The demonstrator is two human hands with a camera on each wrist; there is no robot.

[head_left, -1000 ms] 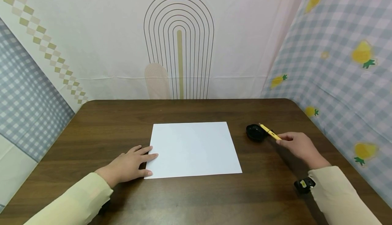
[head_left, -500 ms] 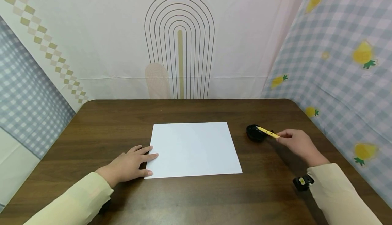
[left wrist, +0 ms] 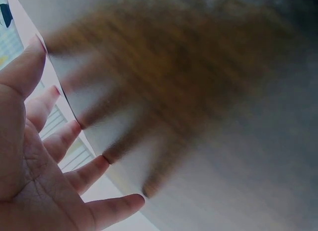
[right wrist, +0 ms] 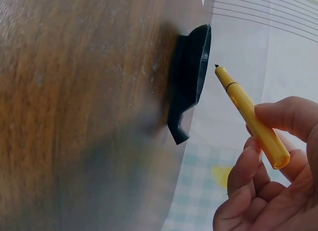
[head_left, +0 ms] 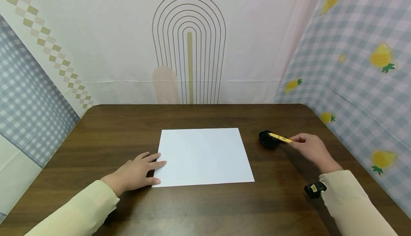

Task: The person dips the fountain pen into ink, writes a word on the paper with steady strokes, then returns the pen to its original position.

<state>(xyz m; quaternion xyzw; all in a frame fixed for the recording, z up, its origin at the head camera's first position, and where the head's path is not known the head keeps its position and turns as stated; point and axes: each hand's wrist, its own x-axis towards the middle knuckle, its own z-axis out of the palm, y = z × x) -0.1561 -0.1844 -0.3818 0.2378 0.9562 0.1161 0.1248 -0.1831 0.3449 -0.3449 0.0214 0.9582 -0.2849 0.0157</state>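
Observation:
A plain white sheet of paper (head_left: 205, 157) lies flat on the brown wooden table. My left hand (head_left: 136, 173) rests at its left edge, fingers spread, with some fingertips on the paper; the left wrist view shows the left hand (left wrist: 54, 161) from the palm side. Off to the right, my right hand (head_left: 311, 148) pinches a yellow pen (head_left: 280, 137) between thumb and fingers. The black tip of this pen (right wrist: 253, 119) points at a small black round dish (right wrist: 194, 72) with a bent tab. In the head view the pen's front end overlaps the dish (head_left: 265, 144).
The table (head_left: 205, 211) has rounded far corners. Behind it hangs a white cloth (head_left: 257, 32) with arch lines. A blue checked cloth with pineapples (head_left: 363, 86) borders the right side, and another checked cloth (head_left: 32, 86) the left.
The right hand has shifted slightly away from the body, and the pen has swung to point more to the left, its tip further over the dish. Left hand and paper stay put.

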